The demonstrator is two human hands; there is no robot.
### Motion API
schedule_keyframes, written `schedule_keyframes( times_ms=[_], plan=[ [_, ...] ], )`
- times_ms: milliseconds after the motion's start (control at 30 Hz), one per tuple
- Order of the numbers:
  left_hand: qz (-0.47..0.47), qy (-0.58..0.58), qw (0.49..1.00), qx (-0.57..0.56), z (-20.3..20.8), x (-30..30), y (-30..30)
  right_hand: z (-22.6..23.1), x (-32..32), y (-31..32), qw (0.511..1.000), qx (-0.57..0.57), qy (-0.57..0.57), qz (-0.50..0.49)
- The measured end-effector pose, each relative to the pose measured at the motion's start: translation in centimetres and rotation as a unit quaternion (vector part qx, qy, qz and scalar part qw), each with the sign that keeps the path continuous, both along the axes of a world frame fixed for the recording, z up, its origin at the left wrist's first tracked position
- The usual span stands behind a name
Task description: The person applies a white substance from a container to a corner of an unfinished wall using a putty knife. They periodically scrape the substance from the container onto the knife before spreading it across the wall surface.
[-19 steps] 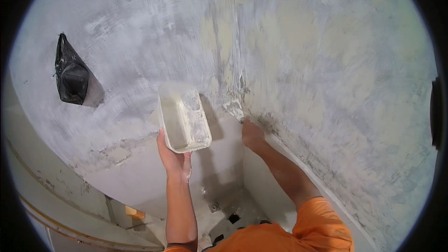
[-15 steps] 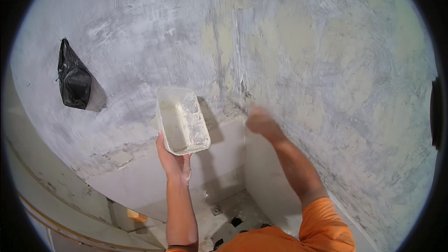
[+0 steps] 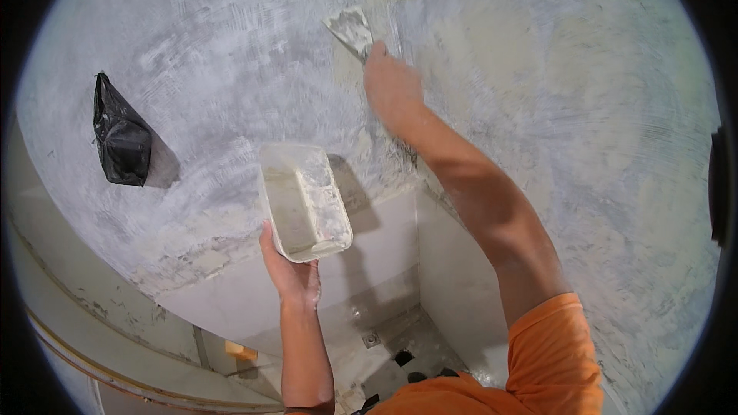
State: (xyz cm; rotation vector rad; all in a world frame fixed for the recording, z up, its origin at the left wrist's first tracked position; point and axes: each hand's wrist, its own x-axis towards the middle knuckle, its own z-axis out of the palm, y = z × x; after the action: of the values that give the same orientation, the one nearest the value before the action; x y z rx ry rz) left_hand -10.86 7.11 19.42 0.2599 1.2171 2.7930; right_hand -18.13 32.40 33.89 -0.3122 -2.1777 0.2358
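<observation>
My left hand (image 3: pixel 290 267) is closed around the lower end of a whitish plastic tub (image 3: pixel 286 207), its mouth facing me and pale filler smeared along its inner walls. Higher up, near the wall corner, my right hand (image 3: pixel 392 88) grips a putty knife (image 3: pixel 351 29). The knife's broad blade, coated with pale filler, lies at or close against the wall (image 3: pixel 231 77); whether it touches is hard to tell. Most of its handle is hidden in my fist.
A black plastic bag (image 3: pixel 125 146) hangs on the wall at the left. Pale tiles (image 3: pixel 453 261) cover the lower walls at the corner. Below, the floor has a small drain (image 3: pixel 371 339) and a dark hole (image 3: pixel 403 356). A yellow-orange object (image 3: pixel 241 350) sits low at the left.
My right hand has risen along the corner and moved slightly left, bringing the putty knife clearly into sight. The tub in my left hand has barely shifted.
</observation>
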Motion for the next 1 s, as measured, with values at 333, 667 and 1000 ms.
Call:
schedule_keyframes(
  times_ms=[333, 667, 1000],
  plan=[
    [-0.035, -0.014, 0.999, 0.011, -0.8, 0.2, 1.0, -27.4, 1.7, 0.2, 0.979, -0.125, -0.164, -0.007],
    [-0.009, -0.024, 0.999, -0.02, 0.7, 0.5, 0.0, -5.9, 4.3, 0.3, 0.999, -0.032, -0.038, 0.01],
    [0.013, 0.015, 0.998, 0.054, -0.2, 1.0, 0.0, -18.7, -4.8, 0.2, 0.99, -0.143, -0.007, 0.0]
  ],
)
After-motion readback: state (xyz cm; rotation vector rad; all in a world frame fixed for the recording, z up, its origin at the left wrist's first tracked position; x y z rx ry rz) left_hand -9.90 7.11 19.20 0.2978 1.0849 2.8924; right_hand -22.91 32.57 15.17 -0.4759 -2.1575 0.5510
